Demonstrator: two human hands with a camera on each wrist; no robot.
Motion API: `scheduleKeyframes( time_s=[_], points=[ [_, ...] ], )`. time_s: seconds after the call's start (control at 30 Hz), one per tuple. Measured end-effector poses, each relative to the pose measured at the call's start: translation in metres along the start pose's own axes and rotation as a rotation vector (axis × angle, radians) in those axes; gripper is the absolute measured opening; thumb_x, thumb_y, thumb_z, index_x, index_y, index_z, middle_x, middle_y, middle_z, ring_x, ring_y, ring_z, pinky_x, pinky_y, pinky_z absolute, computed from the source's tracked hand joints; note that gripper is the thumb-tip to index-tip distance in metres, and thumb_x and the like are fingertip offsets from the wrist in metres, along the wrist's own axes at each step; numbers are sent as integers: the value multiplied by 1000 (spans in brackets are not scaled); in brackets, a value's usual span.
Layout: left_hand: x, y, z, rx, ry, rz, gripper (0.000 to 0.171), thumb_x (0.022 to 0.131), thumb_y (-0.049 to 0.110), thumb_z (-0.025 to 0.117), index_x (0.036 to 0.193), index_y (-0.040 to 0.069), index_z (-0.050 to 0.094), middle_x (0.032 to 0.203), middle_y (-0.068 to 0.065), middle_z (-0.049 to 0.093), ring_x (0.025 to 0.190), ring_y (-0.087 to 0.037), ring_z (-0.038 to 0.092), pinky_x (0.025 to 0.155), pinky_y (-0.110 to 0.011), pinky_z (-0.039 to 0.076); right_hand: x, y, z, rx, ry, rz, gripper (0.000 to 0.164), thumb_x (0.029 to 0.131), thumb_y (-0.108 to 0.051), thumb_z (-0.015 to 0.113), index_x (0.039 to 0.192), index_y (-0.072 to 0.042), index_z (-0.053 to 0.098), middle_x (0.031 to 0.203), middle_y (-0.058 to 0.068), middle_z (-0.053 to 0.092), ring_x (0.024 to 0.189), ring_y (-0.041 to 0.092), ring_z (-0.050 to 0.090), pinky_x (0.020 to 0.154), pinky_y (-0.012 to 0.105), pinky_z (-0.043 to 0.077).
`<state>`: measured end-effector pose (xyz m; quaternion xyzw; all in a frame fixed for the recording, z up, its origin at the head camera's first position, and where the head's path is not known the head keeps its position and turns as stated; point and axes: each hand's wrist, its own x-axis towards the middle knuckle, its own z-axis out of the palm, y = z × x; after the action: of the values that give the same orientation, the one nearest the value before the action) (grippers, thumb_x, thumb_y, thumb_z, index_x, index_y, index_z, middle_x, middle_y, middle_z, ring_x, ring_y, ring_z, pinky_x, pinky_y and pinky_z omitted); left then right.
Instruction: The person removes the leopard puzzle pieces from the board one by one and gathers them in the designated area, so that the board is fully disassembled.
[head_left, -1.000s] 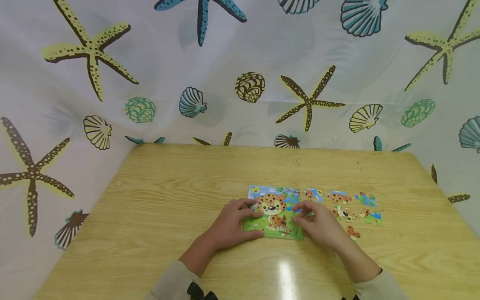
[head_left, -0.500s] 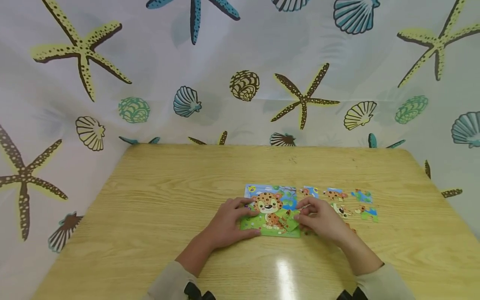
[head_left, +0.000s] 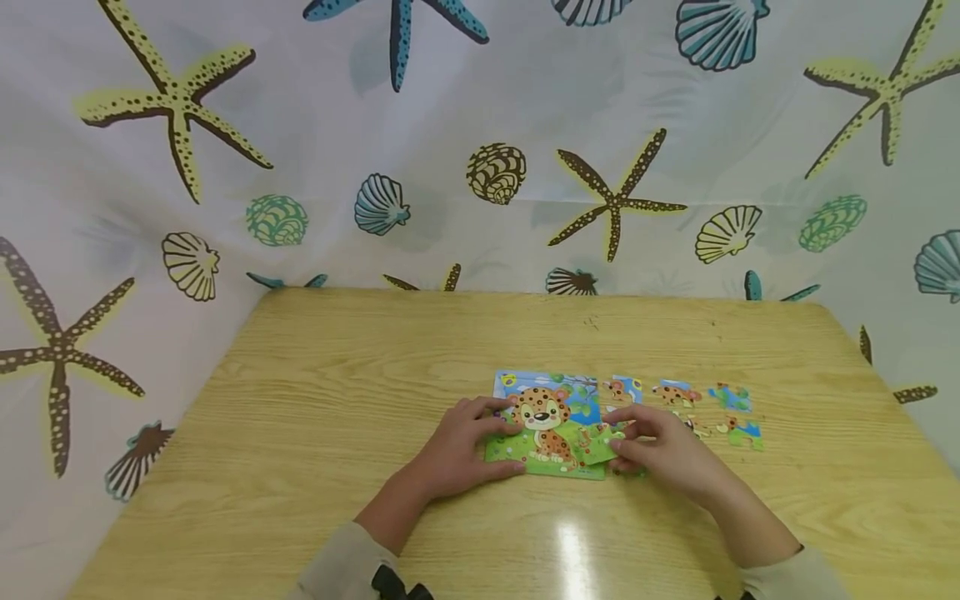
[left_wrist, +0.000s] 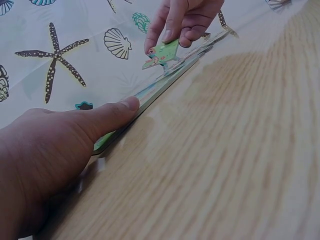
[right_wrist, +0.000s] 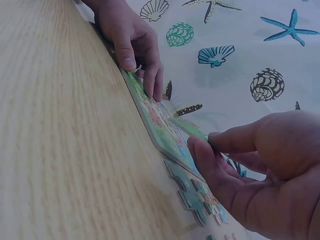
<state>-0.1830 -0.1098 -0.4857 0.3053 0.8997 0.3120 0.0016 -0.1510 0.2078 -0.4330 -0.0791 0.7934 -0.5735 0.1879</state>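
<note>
A puzzle board (head_left: 542, 414) printed with a cartoon leopard on green grass lies flat on the table. Across its left side rests my left hand (head_left: 465, 446), the thumb by the near edge and the fingers on the picture. My right hand (head_left: 667, 450) pinches a green jigsaw piece (head_left: 597, 447) between thumb and fingertips, tilted over the board's lower right corner. In the left wrist view the jigsaw piece (left_wrist: 162, 55) shows green with red marks, raised above the board. The right hand partly covers the loose pieces behind it.
Right of the board lie several loose jigsaw pieces (head_left: 677, 392) in rough rows, with a blue and green one (head_left: 730, 397) near the far end. The wooden table (head_left: 360, 358) meets a patterned cloth (head_left: 435, 167) at its back and sides.
My right hand has drawn a little to the right, and the pinched jigsaw piece has turned with it, showing more of its green face. The left hand stays on the board.
</note>
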Motion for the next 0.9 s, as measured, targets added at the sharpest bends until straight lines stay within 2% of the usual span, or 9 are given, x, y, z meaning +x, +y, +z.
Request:
scheduleKeyframes(
  time_s=[0.23, 0.7, 0.9],
  points=[
    [-1, 0, -2, 3, 7, 6, 54, 82, 56, 76, 128, 27, 69, 150, 1, 49, 133, -27, 46, 110, -56, 33, -8, 7, -5, 19, 52, 31, 43, 95, -11, 68, 134, 3, 55, 97, 13, 50, 87, 27, 74, 80, 33, 60],
    [-1, 2, -3, -1, -2, 6, 54, 83, 55, 76, 129, 27, 68, 151, 2, 48, 134, -26, 45, 110, -56, 32, -30, 26, -33, 86, 59, 32, 56, 96, -15, 67, 140, 10, 43, 106, 16, 58, 89, 21, 72, 82, 33, 59],
    [-2, 3, -3, 0, -2, 4, 54, 83, 55, 75, 128, 27, 68, 151, 1, 48, 135, -27, 45, 110, -56, 32, -40, 34, -42, 63, 96, 45, 51, 97, -15, 66, 136, 9, 45, 107, 17, 61, 88, 21, 72, 82, 33, 59]
  ],
)
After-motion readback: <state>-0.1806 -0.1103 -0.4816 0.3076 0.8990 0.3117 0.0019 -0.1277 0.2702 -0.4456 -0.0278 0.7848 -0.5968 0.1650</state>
